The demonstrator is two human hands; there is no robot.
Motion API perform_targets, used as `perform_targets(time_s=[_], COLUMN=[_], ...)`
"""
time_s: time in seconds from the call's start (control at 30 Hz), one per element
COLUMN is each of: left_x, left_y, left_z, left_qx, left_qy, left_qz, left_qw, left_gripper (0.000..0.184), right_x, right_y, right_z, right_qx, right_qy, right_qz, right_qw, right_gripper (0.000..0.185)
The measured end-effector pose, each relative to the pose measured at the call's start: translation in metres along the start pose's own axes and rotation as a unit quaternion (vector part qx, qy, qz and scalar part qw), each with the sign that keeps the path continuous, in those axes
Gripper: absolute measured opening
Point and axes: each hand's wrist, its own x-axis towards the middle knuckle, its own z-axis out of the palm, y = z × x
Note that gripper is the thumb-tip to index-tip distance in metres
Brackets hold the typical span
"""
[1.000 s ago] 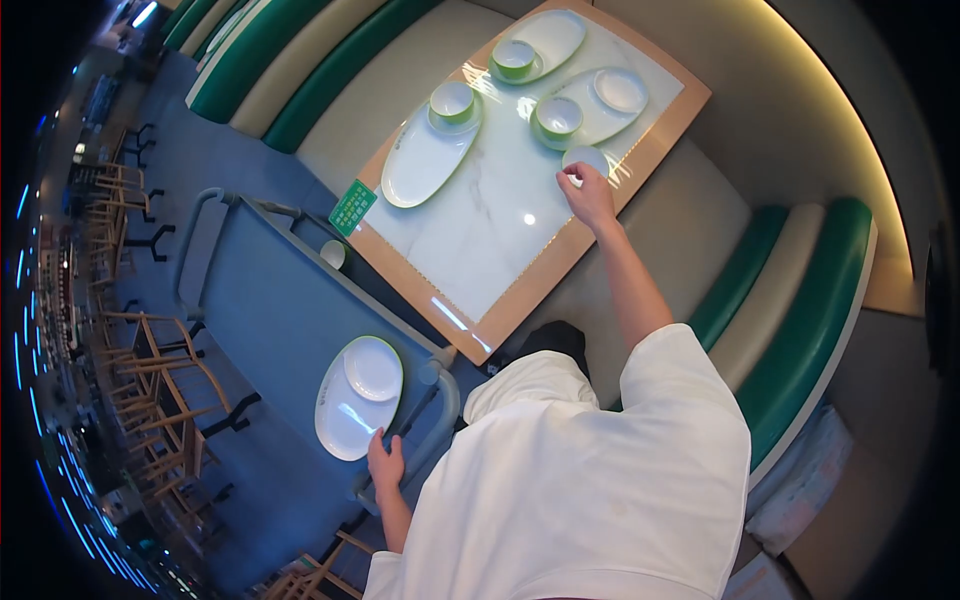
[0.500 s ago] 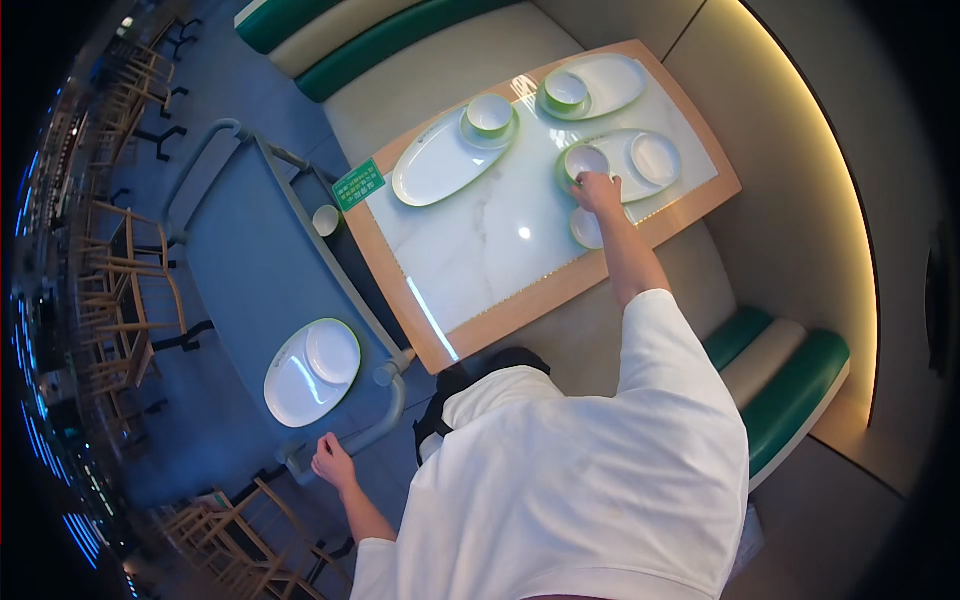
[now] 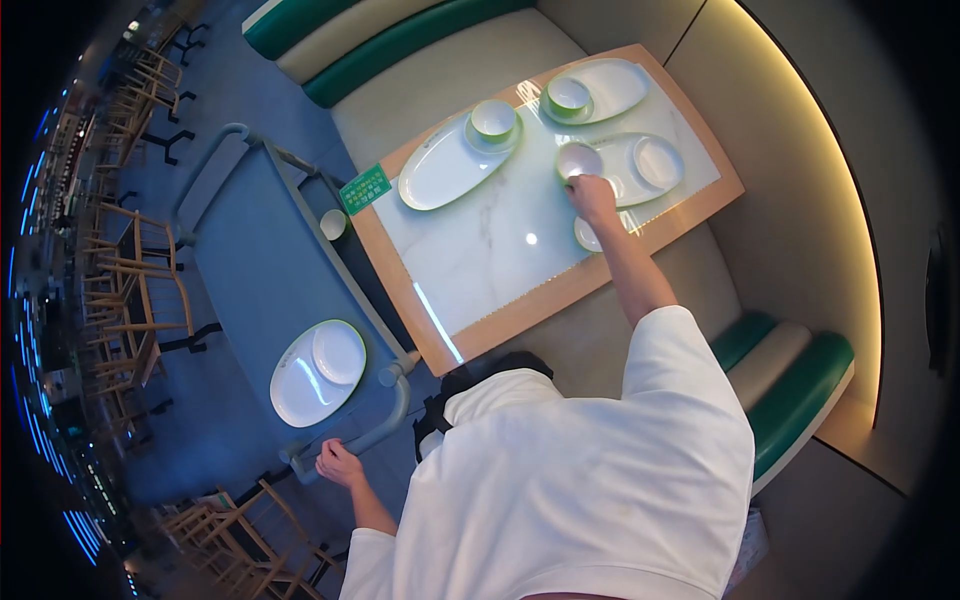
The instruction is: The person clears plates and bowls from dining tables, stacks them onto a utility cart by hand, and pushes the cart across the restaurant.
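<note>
Where my fingertips end, the white bowl begins: it lies just beyond them, directly away from me, so I have it by its near rim. Being round, it gives me no long axis to read. My right hand is the nearer one by far, its fingers bunched and, as I judge it, pinched shut on that rim; how deep the grip goes is hidden under my knuckles.

Bowl and fingers are at the left end of an oval platter, whose long axis runs roughly crosswise in my view. Whether the bowl touches it or is slightly raised, I can't tell. Toward the platter's other end is a round white dish, perhaps only a hollow. A cup peeps out beside my wrist, near the table's edge.

Farther over the marble-topped table are two more platters, each bearing a bowl, and a green card at the left edge.

Well apart from all this, my left hand hangs loosely curled beside the handle of a grey cart; whether it holds anything, I can't tell. Another oval platter lies on the cart.
</note>
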Motion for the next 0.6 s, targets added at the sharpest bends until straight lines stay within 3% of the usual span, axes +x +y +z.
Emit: perform_targets(time_s=[0.27,0.43,0.5,0.57,0.6], left_x=[0.002,-0.001,0.001,0.013,0.022], left_y=[-0.001,0.000,0.004,0.027,0.032], left_z=[0.005,0.003,-0.003,-0.029,-0.046], left_qx=[-0.011,-0.007,-0.016,0.013,0.007], left_qy=[0.026,0.032,0.002,-0.119,-0.203], left_qz=[0.003,0.008,0.006,-0.040,-0.053], left_qw=[1.000,0.999,1.000,0.992,0.978], left_gripper=[0.030,0.030,0.029,0.029,0.040], right_x=[-0.091,-0.124,-0.131,-0.129,-0.129], right_y=[-0.128,-0.171,-0.176,-0.180,-0.185], right_z=[0.016,0.049,0.062,0.077,0.080], right_qx=[0.077,0.092,0.072,0.044,0.044], right_qy=[-0.034,-0.079,-0.089,-0.112,-0.112], right_qz=[-0.160,-0.186,-0.195,-0.154,-0.156], right_qw=[0.984,0.975,0.974,0.981,0.980], right_gripper=[0.018,0.017,0.017,0.020,0.020])
